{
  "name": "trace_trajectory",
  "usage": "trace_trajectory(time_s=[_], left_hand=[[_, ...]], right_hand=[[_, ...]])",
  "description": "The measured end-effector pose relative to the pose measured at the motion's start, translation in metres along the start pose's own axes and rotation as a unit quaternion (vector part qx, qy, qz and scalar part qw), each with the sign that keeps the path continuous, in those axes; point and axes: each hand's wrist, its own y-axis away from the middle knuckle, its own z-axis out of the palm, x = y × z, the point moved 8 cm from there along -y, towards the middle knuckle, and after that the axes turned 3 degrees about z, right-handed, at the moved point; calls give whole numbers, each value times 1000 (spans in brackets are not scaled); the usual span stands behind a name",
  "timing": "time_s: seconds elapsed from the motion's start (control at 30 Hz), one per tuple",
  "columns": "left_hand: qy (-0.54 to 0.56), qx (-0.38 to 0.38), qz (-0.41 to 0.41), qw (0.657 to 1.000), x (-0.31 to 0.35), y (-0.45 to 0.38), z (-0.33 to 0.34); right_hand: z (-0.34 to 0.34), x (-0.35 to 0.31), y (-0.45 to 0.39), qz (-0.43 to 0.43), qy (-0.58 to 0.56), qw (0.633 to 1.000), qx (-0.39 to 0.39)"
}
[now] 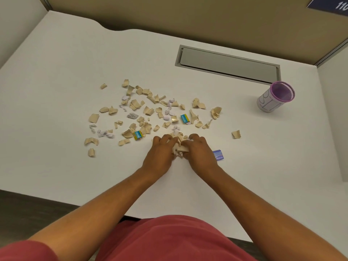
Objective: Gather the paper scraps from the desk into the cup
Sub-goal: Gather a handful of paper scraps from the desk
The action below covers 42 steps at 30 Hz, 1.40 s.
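Where hands (178,149) meet, bunched scraps (179,147) partly hide.

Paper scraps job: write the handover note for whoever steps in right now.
Left hand and right hand: both curled round a small bunch of scraps, pressed together between them near the front of the desk.
Cup: upright, far right of the desk, apart from the scraps; from this angle no scraps show inside it.
Done: one bunch gathered, not yet carried over.
Left: drop this bunch in the cup, then collect the loose scraps spread across the middle, the stray tan piece to the right, and the blue scrap beside the right hand.
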Motion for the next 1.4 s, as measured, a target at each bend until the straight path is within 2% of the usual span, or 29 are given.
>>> trace_trajectory(time_s=[0.1,0.2,0.27,0.3,0.37,0.4,0.43,0.5,0.57,0.67,0.77,0.87,1.0,1.07,1.23,1.33,1.4], left_hand=[[26,37,9,999,3,-7,-5],[77,72,-16,994,2,-13,-12],[151,102,-61,981,-2,-17,-18],[190,113,-86,971,-6,-17,-20],[255,120,-132,950,-11,-20,-20],[293,118,-156,936,-14,-22,-18],[349,113,-181,912,-16,-23,-16],[478,95,-231,842,-15,-26,-9],[548,77,-259,792,-6,-31,-7],[610,52,-259,747,21,-46,-7],[640,22,-247,727,56,-71,-7],[657,-14,-220,721,100,-111,-10],[654,-51,-179,733,170,-175,-18],[646,-71,-168,741,204,-206,-20],[566,-78,-167,803,269,-266,-15],[506,-76,-173,841,288,-285,-12],[493,-89,-165,850,300,-293,-11]], right_hand=[[-3,-1,-4,-31,14,999,2],[-2,6,-13,1,20,999,-42],[-8,17,-12,54,-46,996,-54],[-15,21,-8,72,-115,990,-30],[-33,34,2,94,-238,967,21],[-37,44,7,112,-285,952,21],[-39,54,9,138,-336,932,6],[-39,70,14,190,-440,877,-40],[-42,84,16,210,-517,827,-70],[-59,104,16,204,-594,774,-79],[-88,130,10,197,-635,745,-57],[-129,164,-2,186,-640,746,-10],[-194,219,-24,207,-611,759,91],[-222,247,-35,233,-569,776,137],[-263,300,-58,311,-405,839,188],[-270,315,-69,323,-347,859,195],[-273,318,-77,323,-310,874,188]])
